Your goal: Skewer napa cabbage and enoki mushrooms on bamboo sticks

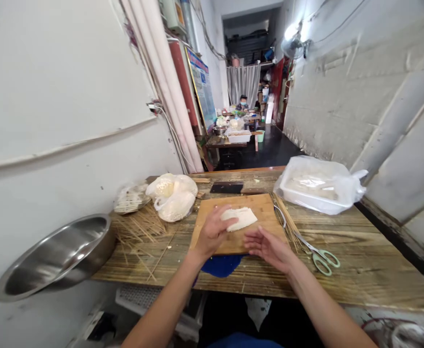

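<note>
A flat, white rectangular food slab lies on a wooden cutting board; its exact kind is unclear. My left hand is at the slab's left end, thumb and fingers closed about that edge. Just below the slab's right part, my right hand hovers with its fingers stretched out, holding nothing. A cleaver lies behind the board. Along the board's right side are scissors with pale green handles and a bundle of bamboo skewers.
Loose skewers spread leftward, near a steel basin overhanging the table edge. Filled plastic bags stand behind them. A bagged white tub occupies the back right. Blue cloth shows under the board. Another person sits far back.
</note>
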Tool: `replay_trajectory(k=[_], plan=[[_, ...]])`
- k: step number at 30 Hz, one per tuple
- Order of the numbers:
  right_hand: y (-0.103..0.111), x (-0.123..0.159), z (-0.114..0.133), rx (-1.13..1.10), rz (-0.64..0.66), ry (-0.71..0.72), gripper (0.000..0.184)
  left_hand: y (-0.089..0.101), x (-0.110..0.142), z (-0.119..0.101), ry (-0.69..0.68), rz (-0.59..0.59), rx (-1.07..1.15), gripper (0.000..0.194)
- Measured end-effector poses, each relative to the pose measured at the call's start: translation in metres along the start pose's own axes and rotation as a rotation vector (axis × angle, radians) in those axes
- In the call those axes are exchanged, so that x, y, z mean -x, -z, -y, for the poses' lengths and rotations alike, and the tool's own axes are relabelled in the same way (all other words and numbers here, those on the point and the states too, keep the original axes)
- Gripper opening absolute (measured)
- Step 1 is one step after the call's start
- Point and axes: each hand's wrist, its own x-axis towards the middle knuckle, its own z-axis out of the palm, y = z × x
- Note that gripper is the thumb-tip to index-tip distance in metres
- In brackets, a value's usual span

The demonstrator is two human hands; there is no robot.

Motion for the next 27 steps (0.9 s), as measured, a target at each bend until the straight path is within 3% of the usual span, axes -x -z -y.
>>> replay_trajectory(k=[2, 4, 7, 9, 12, 14, 16, 18, 21, 27], plan=[[-0.006, -0.002, -0.003, -0.085, 0.049, -0.016, 0.043, -0.014, 0.016, -0.009, -0.135, 0.056, -0.084, 0.027], [-0.008, -0.002, -0.011, -0.107, 0.043, 0.038, 0.035, -0.027, 0.033, -0.015, -0.182, 0.084, -0.160, 0.031], [-0.007, 0.001, -0.026, -0.077, 0.006, 0.099, 0.034, -0.040, 0.058, -0.024, -0.090, -0.004, -0.244, 0.046], [-0.005, 0.004, -0.033, -0.065, -0.025, 0.125, 0.034, -0.047, 0.075, -0.032, 0.058, -0.120, -0.236, 0.055], [0.000, 0.006, -0.038, -0.057, -0.073, 0.184, 0.032, -0.054, 0.092, -0.049, 0.470, -0.260, 0.041, 0.057], [0.003, 0.007, -0.039, -0.047, -0.078, 0.210, 0.031, -0.055, 0.095, -0.061, 0.806, -0.307, 0.417, 0.053], [0.004, 0.007, -0.039, -0.027, -0.063, 0.221, 0.030, -0.053, 0.088, -0.068, 1.039, -0.311, 0.800, 0.054], [0.002, 0.007, -0.040, 0.003, -0.036, 0.225, 0.030, -0.050, 0.075, -0.072, 1.124, -0.251, 1.095, 0.055], [-0.002, 0.010, -0.043, 0.054, -0.006, 0.247, 0.030, -0.048, 0.058, -0.073, 1.114, -0.191, 1.344, 0.045], [0.000, 0.014, -0.045, 0.221, -0.039, 0.319, 0.028, -0.055, 0.050, -0.077, 1.107, -0.312, 1.265, 0.031]])
